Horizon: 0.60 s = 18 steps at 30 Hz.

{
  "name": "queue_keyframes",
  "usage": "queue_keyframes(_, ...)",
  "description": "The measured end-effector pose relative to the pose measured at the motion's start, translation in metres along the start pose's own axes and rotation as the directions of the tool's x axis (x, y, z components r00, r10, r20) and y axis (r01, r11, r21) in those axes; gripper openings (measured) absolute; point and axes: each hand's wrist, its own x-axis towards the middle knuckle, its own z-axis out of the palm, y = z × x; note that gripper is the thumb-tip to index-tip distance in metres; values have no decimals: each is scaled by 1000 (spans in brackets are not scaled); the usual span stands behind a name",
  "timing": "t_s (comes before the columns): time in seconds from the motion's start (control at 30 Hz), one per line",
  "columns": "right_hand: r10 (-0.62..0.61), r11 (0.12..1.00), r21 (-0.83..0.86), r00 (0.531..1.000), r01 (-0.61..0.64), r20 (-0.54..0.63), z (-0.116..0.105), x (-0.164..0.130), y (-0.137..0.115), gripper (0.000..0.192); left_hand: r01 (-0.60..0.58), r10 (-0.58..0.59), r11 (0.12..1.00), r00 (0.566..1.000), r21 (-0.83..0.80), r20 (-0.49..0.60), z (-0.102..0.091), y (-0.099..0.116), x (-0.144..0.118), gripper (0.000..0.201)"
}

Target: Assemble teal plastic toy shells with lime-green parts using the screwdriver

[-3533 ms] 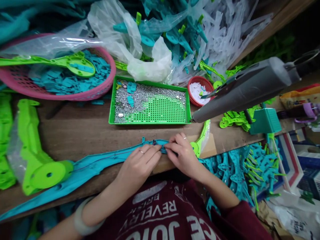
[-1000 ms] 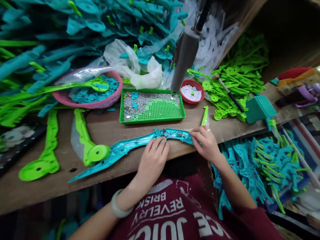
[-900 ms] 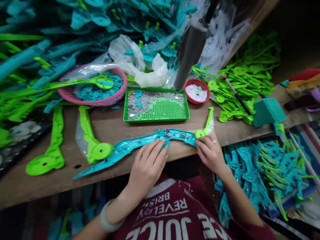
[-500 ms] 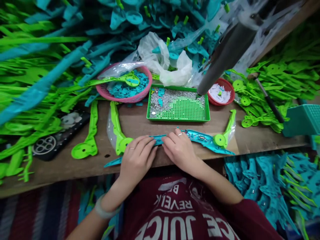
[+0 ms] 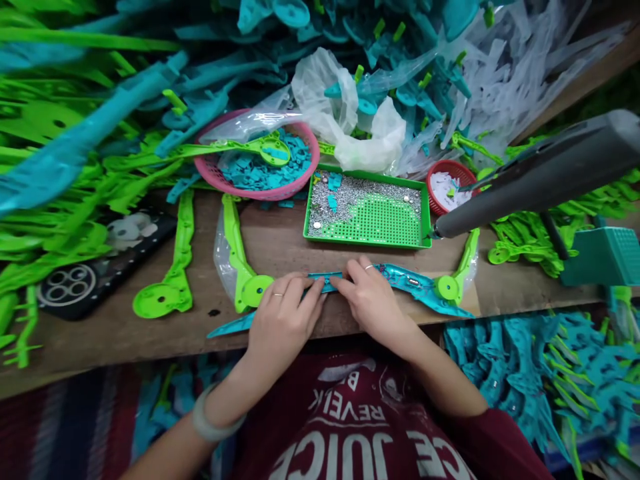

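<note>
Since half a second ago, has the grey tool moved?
Yes, right and down in view: the tip of the grey tool went from over the green tray to its lower right corner.

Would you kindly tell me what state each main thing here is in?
Left hand: touching the blue part
Right hand: also touching it
Blue part: lying flat, partly hidden by both hands
Green tray: part-filled with small metal pieces
Pink basket: heaped with blue pieces
Red basket: holding white pieces
Grey tool: tilted, unheld

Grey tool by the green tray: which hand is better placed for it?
Likely the right hand: it is nearer the grey tool, whose tip shows by the green tray. The left hand is farther; both touch the blue part.
</note>
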Motion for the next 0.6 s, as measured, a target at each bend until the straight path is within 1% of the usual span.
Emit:
queue_keyframes(0.07,-23,1000,11,1000,23,-14,-6,-9,8,23,0,0,1000,1000,12,17,-1,-1,1,20)
queue_keyframes(0.17,-60,996,67,993,67,-101,-12,-30,20,25,-3,3,1000,999,-5,33,-2,-2,3,22)
queue_keyframes(0.27,-92,989,101,979,112,-181,-10,-45,23,26,1,0,1000,998,-29,60,-2,-3,4,23)
queue_keyframes(0.3,-100,988,96,978,119,-184,-8,-47,21,27,3,-1,999,997,-32,72,-3,-4,5,24)
queue_keyframes(0.37,-92,992,72,984,104,-151,-3,-45,17,29,-1,3,1000,996,-25,87,-3,-5,6,24)
queue_keyframes(0.5,12,998,69,997,-7,-77,6,-35,11,28,-50,50,999,996,-1,79,-3,-8,7,24)
queue_keyframes(0.53,17,997,77,997,-12,-71,6,-34,12,28,-65,65,998,995,-4,75,-3,-9,7,24)
queue_keyframes(0.6,-21,997,70,998,25,-67,6,-35,12,29,-85,86,996,994,-22,66,-1,-11,7,24)
